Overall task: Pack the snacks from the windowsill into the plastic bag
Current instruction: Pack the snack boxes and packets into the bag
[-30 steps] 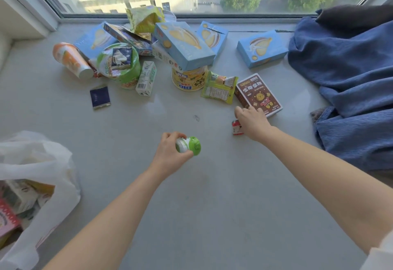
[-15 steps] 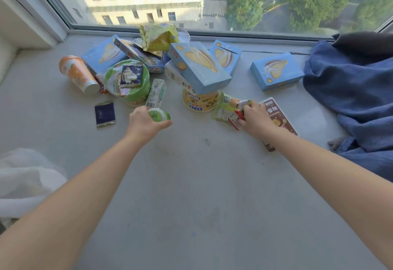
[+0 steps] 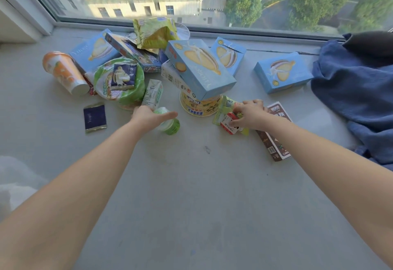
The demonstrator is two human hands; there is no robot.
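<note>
within the last second both arms had pushed forward across the grey windowsill (image 3: 191, 195), away from the white plastic bag (image 3: 14, 186), which was now only a pale blur at 8 o'clock. the left hand (image 3: 146, 118) had carried the small white bottle with a green cap (image 3: 170, 125) up to the pile at 12 o'clock instead of dropping it in the bag. it had the bottle tucked under thumb and palm, and its far fingers, mostly hidden, were right at the foot of the small white-and-green drink carton (image 3: 153, 93). the right hand (image 3: 252, 114), at 1 o'clock, had lifted the small red-and-white packet (image 3: 227, 123) off the sill by the brown cardboard box (image 3: 276, 144) and gripped it in curled fingers over the green-and-yellow sachet (image 3: 226, 104), beside the yellow round tub (image 3: 200, 107).

this looked like gathering: each hand, already loaded, going for a second snack before a trip to the bag. neither item was packed yet, and most of the snacks lay heaped at 11 to 1 o'clock. the bottle seemed the likelier thing to slip while the fingers worked at the carton.
</note>
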